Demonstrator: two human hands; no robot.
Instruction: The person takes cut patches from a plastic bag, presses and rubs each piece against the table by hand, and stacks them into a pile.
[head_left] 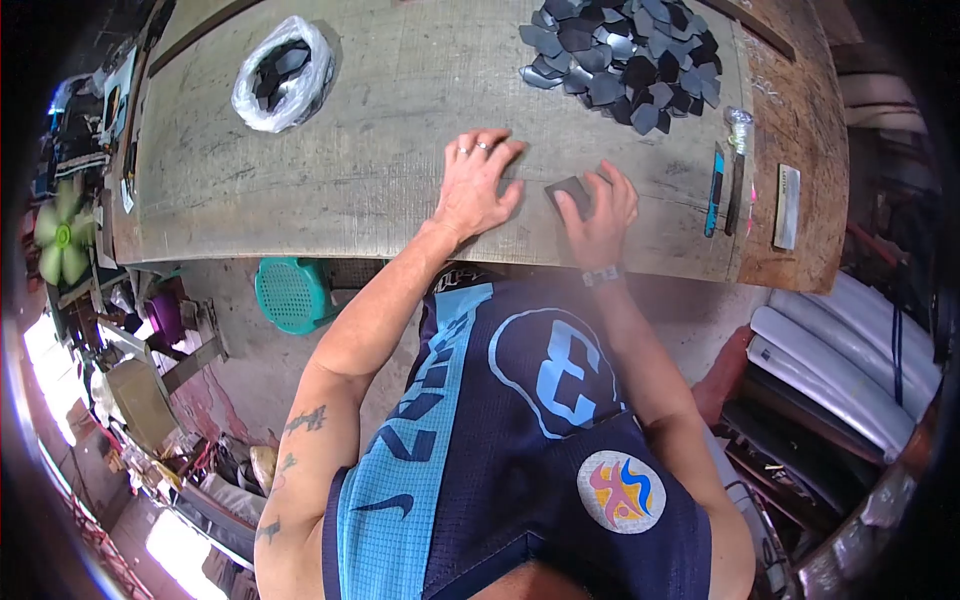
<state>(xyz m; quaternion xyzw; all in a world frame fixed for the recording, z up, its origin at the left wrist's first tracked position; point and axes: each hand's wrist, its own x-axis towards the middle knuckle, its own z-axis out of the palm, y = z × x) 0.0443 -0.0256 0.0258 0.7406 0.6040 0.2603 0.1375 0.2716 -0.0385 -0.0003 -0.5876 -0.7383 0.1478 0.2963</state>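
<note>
My left hand (478,182) rests on the worktable (380,180), its fingers loosely bent and the thumb apart, with nothing visible in it. To its right, my right hand (603,205) has its thumb over a small dark flat piece (570,188), and its fingers curl at the piece's right side. How firmly it grips cannot be made out. A heap of similar black and grey angular pieces (640,60) lies beyond the right hand. At the far left, a clear plastic bag (316,45) with its rim rolled down holds more dark pieces (285,70).
Right of the heap lie a blue cutter knife (715,195), a dark-handled tool (737,170) and a pale flat bar (787,208). A turquoise stool (290,297) stands below the table's front edge. Silvery rolls (840,350) are stacked at right; a green fan (64,236) is at left.
</note>
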